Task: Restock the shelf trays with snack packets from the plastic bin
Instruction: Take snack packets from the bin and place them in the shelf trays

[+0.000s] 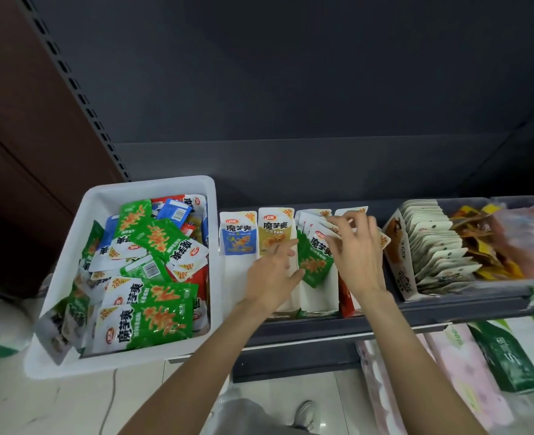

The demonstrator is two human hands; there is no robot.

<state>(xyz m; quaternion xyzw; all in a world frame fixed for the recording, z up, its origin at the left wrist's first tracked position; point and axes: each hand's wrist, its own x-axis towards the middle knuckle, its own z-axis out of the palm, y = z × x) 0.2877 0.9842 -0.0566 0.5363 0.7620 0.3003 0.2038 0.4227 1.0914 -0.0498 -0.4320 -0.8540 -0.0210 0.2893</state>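
We've got the green packets (315,262) in the third tray (319,304). Right hand (358,249) pinches their tops, left hand (276,271) steadies w/ loose fingers, prob. touching. Risk: stack fans out, slips forward off the shelf (322,329). Bin (152,188) is beside, still full.

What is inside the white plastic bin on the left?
The white plastic bin holds a loose pile of snack packets: mostly green packets, with some blue packets and red ones among them. The bottom of the bin and any lower packets are covered.
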